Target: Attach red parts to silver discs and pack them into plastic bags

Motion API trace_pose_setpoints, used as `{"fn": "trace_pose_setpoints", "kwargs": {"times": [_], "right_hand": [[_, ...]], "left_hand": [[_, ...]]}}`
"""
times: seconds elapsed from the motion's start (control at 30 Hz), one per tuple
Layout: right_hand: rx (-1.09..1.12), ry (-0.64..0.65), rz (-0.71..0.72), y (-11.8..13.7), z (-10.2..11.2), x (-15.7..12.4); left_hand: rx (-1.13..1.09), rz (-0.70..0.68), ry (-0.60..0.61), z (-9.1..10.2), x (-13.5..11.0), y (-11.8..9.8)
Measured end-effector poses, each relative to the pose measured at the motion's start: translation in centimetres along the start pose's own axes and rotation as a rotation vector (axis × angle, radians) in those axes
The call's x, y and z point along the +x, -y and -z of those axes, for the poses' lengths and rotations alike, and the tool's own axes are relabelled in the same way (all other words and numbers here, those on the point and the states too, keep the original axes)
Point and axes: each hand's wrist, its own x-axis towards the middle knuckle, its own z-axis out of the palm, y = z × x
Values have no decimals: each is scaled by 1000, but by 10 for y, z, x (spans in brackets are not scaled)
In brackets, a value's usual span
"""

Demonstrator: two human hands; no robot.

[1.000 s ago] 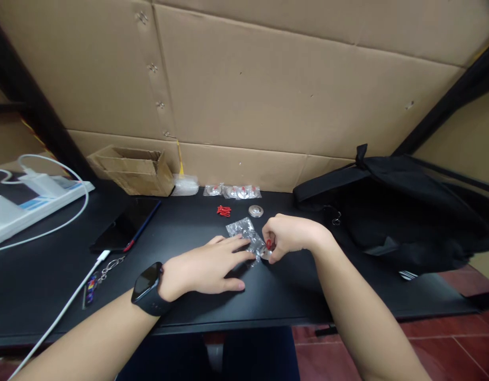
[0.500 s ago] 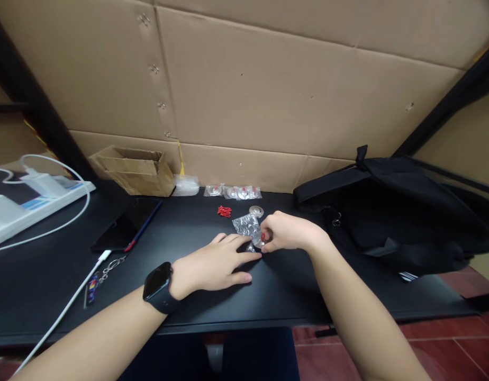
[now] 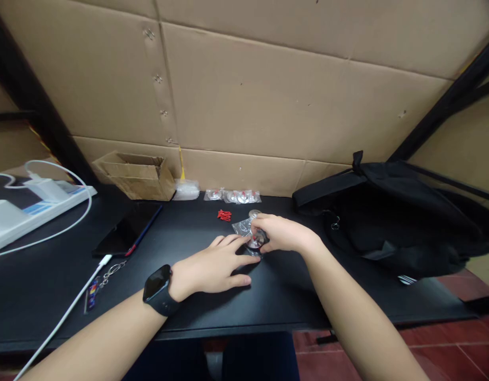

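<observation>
My left hand lies flat on the black desk, fingers stretched out, its fingertips pressing the edge of a crinkled clear plastic bag. My right hand is closed in a pinch on a small round clear piece with a red part at the bag's right end. A small pile of red pieces lies just behind the bag. A round clear disc peeks out behind my right hand. A black smartwatch is on my left wrist.
Several small clear packets lie along the cardboard back wall. An open cardboard box stands at back left, with a black phone and pen in front. A white power strip, cable and keyring lie left. A black bag fills the right.
My right hand has moved a little up and left over the bag, drawing the small round piece with it. The left hand has slid slightly forward, still flat on the bag's edge.
</observation>
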Motion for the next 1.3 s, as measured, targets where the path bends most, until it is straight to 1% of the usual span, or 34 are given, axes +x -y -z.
{"fn": "trace_pose_setpoints", "kwargs": {"times": [0.1, 0.3, 0.43, 0.57, 0.77, 0.83, 0.87, 0.97, 1.0, 1.03, 1.1, 1.17, 1.2, 1.23, 1.3], "right_hand": [[14, -9, 13, -2, 0, 1], [51, -89, 32, -4, -2, 7], [56, -130, 22, -5, -8, 9], [14, -175, 19, -4, -14, 12], [-103, -278, 8, 4, -28, 20], [-94, -301, 0, 4, -28, 22], [-63, -290, 22, 3, -26, 22], [111, -209, 196, -4, -13, 19], [177, -192, 246, -8, -8, 17], [234, -192, 265, -12, -3, 15], [295, -218, 213, -19, 3, 13], [301, -201, 123, -26, 4, 11], [303, -167, 89, -28, 3, 11], [311, -122, 71, -30, 1, 11], [345, -38, 75, -31, -3, 12]], "left_hand": [[-2, 0, 17, 2, 1, 0], [-12, 21, 39, 5, 3, 6], [-16, -15, 58, 8, 2, 13], [-6, -29, 41, 10, 0, 20], [-30, -22, 60, 13, -1, 22], [-36, -21, 32, 17, -1, 21], [-43, -28, 10, 21, -2, 20], [-150, -87, -63, 32, 0, 16], [-213, -90, -96, 35, 1, 15], [-271, -67, -139, 36, 2, 14], [-305, 59, -253, 33, 5, 15], [-214, 229, -353, 25, 9, 19], [-154, 284, -367, 19, 11, 22], [-117, 308, -364, 14, 12, 26], [-47, 272, -353, 5, 15, 31]]}}
